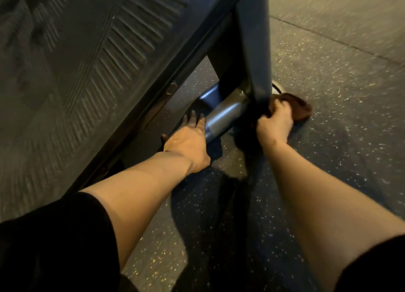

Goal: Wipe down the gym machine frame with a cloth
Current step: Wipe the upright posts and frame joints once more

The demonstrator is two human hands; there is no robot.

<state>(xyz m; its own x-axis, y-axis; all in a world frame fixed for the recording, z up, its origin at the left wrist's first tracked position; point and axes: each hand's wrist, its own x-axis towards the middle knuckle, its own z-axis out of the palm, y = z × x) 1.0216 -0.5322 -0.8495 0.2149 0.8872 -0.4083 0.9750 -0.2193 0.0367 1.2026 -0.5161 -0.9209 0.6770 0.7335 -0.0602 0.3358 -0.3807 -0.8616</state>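
Note:
The gym machine's dark frame post (254, 39) runs down to a grey tubular base bar (223, 116) lying on the floor. My right hand (274, 125) grips a brown cloth (300, 108) and holds it against the foot of the post, where the post meets the bar. My left hand (188, 142) lies flat on the floor with fingers straight, its fingertips beside the near end of the base bar. Part of the cloth is hidden behind the post and my fingers.
A large ribbed dark foot plate (83, 61) slants over the left half of the view, above my left forearm. Speckled rubber flooring (328, 160) spreads to the right and toward me. A small pale rounded foot (277, 87) shows just behind the post.

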